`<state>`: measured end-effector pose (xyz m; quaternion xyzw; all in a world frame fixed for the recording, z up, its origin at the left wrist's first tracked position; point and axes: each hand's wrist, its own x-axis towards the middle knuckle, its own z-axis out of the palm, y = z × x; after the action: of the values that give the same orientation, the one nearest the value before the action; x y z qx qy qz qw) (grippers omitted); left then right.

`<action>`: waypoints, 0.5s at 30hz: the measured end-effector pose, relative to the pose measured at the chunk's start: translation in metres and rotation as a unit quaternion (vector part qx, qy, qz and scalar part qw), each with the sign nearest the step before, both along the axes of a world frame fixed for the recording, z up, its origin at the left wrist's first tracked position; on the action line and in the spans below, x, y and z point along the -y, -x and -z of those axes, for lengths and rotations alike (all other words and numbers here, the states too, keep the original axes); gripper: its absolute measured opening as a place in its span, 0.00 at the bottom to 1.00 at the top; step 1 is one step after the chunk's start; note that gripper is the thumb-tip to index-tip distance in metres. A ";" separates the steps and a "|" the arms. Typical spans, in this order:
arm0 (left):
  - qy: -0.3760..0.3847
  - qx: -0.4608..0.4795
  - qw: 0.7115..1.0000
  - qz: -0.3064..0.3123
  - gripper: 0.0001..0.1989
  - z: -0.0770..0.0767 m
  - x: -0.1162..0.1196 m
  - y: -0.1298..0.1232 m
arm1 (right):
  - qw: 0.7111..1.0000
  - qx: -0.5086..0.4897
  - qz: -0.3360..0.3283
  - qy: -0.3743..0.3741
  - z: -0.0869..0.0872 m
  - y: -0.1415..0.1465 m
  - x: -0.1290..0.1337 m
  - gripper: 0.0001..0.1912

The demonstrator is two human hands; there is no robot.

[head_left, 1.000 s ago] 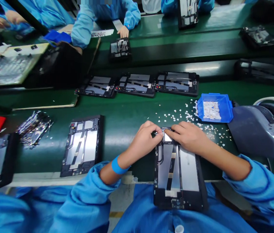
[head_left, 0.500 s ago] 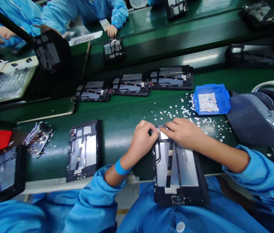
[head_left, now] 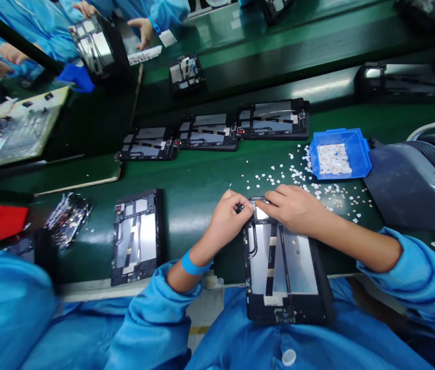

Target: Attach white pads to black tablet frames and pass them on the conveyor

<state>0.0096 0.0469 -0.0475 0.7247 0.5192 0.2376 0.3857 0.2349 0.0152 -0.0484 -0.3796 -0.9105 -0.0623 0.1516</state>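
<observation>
An opened tablet [head_left: 283, 262] rests partly on the bench edge and partly over my lap, its battery, ribbon cable and circuit parts showing. At its far left corner, my left hand [head_left: 230, 218] has thumb and index finger pinched together; whatever is between them is too small to make out. My right hand [head_left: 292, 209] lies over the tablet's far end, its fingertips pressed down beside the left fingertips and hiding what they touch. Small white pieces [head_left: 298, 174] are scattered just past my right hand, near a blue bin [head_left: 360, 159] holding more of them.
A grey tape dispenser [head_left: 402, 180] stands at right. Another opened tablet [head_left: 136, 241] lies left of me. Three tablets [head_left: 205, 131] form a row farther back. A red bin [head_left: 1, 223] and a pile of small parts [head_left: 68, 218] are at far left. Co-workers' hands [head_left: 144, 31] show across the bench.
My hands stay at the tablet's far corner with hardly any movement. Across the bench, a co-worker's hand has drawn back from a tablet, and another tablet there is tilted up. The view has shifted slightly.
</observation>
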 end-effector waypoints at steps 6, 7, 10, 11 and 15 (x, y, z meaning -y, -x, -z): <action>-0.053 -0.029 0.998 0.000 0.09 0.001 0.005 -0.003 | 1.000 0.002 0.003 0.000 -0.001 0.000 0.000 0.12; -0.060 -0.034 0.998 -0.001 0.09 0.001 0.006 -0.004 | 1.000 0.003 0.003 0.000 -0.001 0.000 0.000 0.12; -0.070 -0.038 0.997 -0.003 0.09 0.002 0.007 -0.006 | 1.000 0.001 0.003 0.002 -0.001 0.000 0.000 0.12; -0.072 -0.037 0.997 -0.003 0.09 0.002 0.007 -0.006 | 1.000 0.001 0.003 0.003 -0.001 0.000 0.000 0.12; -0.076 -0.033 0.997 -0.004 0.09 0.003 0.007 -0.006 | 1.000 0.002 0.005 0.002 0.000 0.000 0.001 0.12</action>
<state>0.0155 0.0401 -0.0509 0.7573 0.5151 0.2538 0.3112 0.2345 0.0147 -0.0483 -0.3847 -0.9088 -0.0622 0.1489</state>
